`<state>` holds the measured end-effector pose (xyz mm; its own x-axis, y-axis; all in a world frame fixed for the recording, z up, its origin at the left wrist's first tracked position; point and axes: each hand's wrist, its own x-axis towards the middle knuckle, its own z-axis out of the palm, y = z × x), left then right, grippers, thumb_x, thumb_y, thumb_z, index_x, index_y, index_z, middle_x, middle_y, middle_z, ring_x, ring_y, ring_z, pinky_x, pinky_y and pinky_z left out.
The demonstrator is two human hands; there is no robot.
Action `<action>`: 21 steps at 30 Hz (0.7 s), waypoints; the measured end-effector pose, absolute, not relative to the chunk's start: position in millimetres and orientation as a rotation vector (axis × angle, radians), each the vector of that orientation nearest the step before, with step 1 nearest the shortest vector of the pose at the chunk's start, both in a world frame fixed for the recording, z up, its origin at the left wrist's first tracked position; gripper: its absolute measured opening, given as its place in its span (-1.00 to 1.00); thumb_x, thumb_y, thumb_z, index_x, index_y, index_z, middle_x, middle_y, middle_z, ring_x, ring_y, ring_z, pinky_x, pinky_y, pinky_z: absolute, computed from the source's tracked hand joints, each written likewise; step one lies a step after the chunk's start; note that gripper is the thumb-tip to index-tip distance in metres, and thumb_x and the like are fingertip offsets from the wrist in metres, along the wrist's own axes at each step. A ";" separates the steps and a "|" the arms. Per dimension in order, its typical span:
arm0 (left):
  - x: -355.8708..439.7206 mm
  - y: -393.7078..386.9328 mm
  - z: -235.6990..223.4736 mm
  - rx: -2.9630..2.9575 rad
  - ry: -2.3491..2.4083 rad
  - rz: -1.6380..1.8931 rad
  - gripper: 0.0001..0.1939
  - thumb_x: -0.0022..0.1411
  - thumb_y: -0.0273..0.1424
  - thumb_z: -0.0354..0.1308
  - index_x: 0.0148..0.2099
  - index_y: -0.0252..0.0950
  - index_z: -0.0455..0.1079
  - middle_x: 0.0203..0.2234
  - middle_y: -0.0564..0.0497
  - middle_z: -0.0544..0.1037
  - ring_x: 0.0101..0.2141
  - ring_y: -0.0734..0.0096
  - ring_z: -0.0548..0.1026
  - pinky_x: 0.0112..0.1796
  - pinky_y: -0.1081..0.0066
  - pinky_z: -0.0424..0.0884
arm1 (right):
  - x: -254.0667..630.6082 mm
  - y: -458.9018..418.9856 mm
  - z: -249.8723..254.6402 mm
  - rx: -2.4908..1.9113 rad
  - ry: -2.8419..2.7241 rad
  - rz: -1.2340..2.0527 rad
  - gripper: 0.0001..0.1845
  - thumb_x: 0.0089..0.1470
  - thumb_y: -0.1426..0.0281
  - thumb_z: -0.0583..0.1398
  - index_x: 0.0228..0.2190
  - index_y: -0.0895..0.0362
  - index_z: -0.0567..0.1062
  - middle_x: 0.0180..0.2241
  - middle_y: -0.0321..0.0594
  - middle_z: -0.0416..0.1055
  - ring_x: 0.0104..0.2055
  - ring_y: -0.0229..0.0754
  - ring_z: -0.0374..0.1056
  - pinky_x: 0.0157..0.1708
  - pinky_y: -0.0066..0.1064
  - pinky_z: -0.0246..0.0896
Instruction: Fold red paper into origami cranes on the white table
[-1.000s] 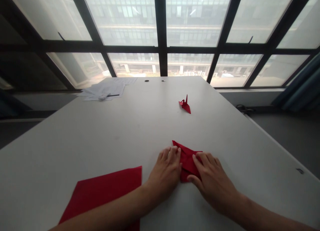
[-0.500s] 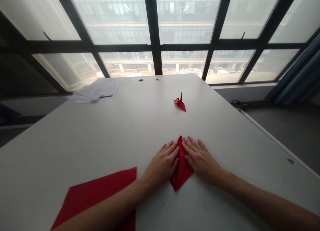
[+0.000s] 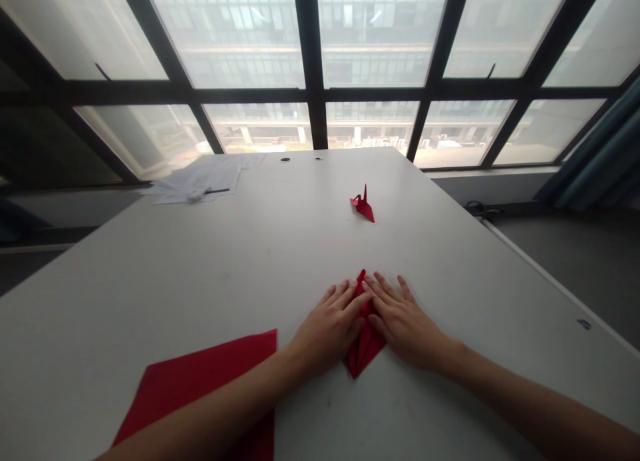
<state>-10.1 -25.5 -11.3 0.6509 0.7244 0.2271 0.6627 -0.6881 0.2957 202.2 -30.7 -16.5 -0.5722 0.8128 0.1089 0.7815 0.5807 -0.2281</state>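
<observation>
A folded piece of red paper [image 3: 367,344], a long diamond in outline with creases at its near end, lies flat under both my hands. My left hand [image 3: 327,328] rests on its left side with the fingers stretched out, the index finger reaching across the middle. On the right side my right hand [image 3: 403,318] lies flat, fingers extended and a little spread. Much of the diamond's middle and sides is hidden under my fingers. Beyond the hands stands a finished red paper crane [image 3: 363,206].
A large red paper sheet [image 3: 200,371] lies at the near left, partly under my left forearm. White papers [image 3: 200,178] with a dark pen [image 3: 217,191] are spread at the far left of the white table [image 3: 240,261]. Windows [image 3: 373,41] rise behind.
My left index finger has shifted right across the middle of the folded paper, covering more of it. My right hand stays nearly in place. The view has moved slightly.
</observation>
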 end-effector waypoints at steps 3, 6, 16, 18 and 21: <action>-9.4 -27.6 -5.6 2.617 1.166 0.494 -0.61 0.40 -0.40 0.04 0.24 -0.27 0.21 0.31 -0.21 0.23 0.33 0.15 0.11 0.27 0.04 0.12 | 201.6 -30.9 -17.3 -1.366 -2.583 0.247 -0.30 0.36 0.28 -0.07 0.39 0.16 -0.23 0.41 -0.06 -0.19 0.45 0.01 -0.34 0.35 0.17 -0.42; -9.0 -28.8 -2.0 2.622 1.160 0.465 -0.70 0.42 -0.38 0.01 0.16 -0.24 0.28 0.32 -0.19 0.21 0.33 0.14 0.10 0.28 0.03 0.10 | 200.9 -30.8 -19.3 -1.374 -2.571 0.248 -0.24 0.35 0.27 -0.04 0.38 0.14 -0.30 0.41 -0.05 -0.21 0.45 0.01 -0.35 0.35 0.18 -0.41; -10.0 -27.9 -8.8 2.702 1.138 0.454 -0.62 0.38 -0.31 0.10 0.21 -0.13 0.32 0.34 -0.15 0.16 0.33 0.01 0.11 0.26 -0.06 0.11 | 216.4 -23.8 -10.9 -1.350 -2.549 0.287 -0.38 0.37 0.29 -0.07 0.38 0.01 -0.10 0.42 -0.17 -0.25 0.45 -0.03 -0.39 0.35 0.15 -0.33; -9.5 -27.9 -9.1 2.699 1.132 0.457 -0.60 0.37 -0.33 0.11 0.23 -0.15 0.31 0.34 -0.17 0.16 0.33 0.01 0.11 0.26 -0.06 0.11 | 222.3 -20.9 -9.7 -1.306 -2.591 0.264 -0.41 0.36 0.29 -0.03 0.36 -0.06 0.01 0.42 -0.17 -0.25 0.45 0.01 -0.38 0.33 0.17 -0.29; -9.0 -28.4 -8.5 2.697 1.139 0.455 -0.61 0.37 -0.33 0.11 0.21 -0.18 0.32 0.33 -0.18 0.19 0.33 0.01 0.11 0.26 -0.06 0.12 | 231.4 -12.5 -8.4 -1.213 -2.659 0.219 -0.42 0.32 0.31 0.06 0.32 -0.13 0.12 0.43 -0.18 -0.26 0.45 0.07 -0.39 0.32 0.20 -0.27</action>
<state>-9.0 -28.4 -8.5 0.6598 0.7218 0.2087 0.6672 -0.6906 0.2792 231.4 -12.5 -8.4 -0.6390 0.7583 0.1286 0.7271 0.6501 -0.2208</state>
